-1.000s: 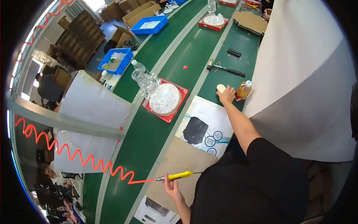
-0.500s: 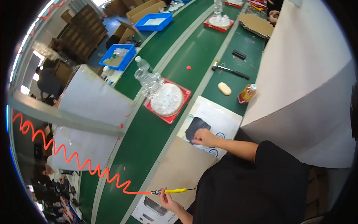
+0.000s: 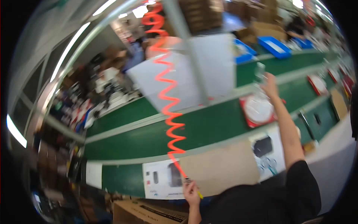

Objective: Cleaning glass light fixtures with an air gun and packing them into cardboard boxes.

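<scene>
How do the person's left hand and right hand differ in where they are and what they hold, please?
The left hand is low and close to the body, gripping a yellow-handled tool on an orange coiled hose. The right hand is stretched far out over the green conveyor belt, at a clear object above the red tray. Both are bare.

A bright orange-red coiled cord (image 3: pixel 169 108) runs down to a tool with a yellow handle (image 3: pixel 200 195). The conveyor belt (image 3: pixel 209 127) is dark green with pale grey rails. Far right, a red tray (image 3: pixel 247 112) holds a white disc (image 3: pixel 258 108). Blue bins (image 3: pixel 275 46) sit beyond. Near, white printed sheets (image 3: pixel 162 179) flank tan cardboard (image 3: pixel 220 168). The sleeve (image 3: pixel 302 183) is black.
</scene>
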